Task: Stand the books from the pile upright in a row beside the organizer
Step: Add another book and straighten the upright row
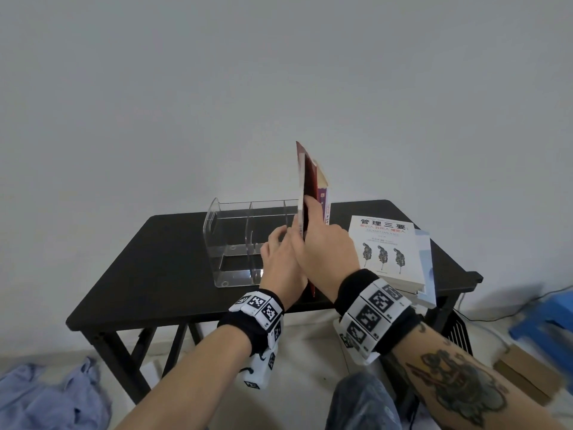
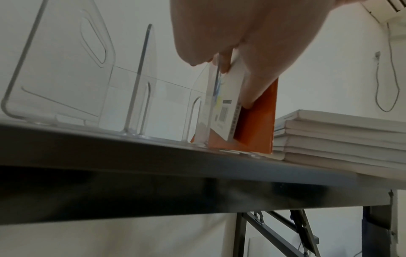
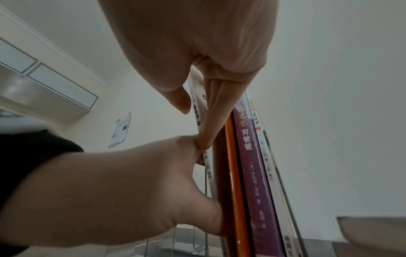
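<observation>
Nearest me, my right hand point(image 1: 325, 246) pinches the white-spined book point(image 2: 222, 107) upright between thumb and fingers. My left hand point(image 1: 280, 259) grips it lower, steadying it between the clear organizer point(image 1: 229, 237) and the orange book point(image 2: 257, 125). The pile point(image 1: 390, 252) waits.

A plain white wall point(image 1: 279, 72) fills the upper half of the head view, evenly lit with no hard shadows. A black folding table point(image 1: 148, 265) stands before it on dark metal legs point(image 2: 240, 234) with diagonal braces. On the pale floor point(image 1: 310, 342) a crumpled blue cloth point(image 1: 52, 395) lies at lower left; a blue plastic stool point(image 1: 548, 315) and flat brown cardboard point(image 1: 527, 380) sit at right. A white air conditioner point(image 2: 388, 8) hangs high, a thin cord point(image 2: 392, 52) dangling below. Elsewhere, white overhead cupboards point(image 3: 61, 83) meet a ceiling cornice, near a paper sheet point(image 3: 119, 130) on the wall
</observation>
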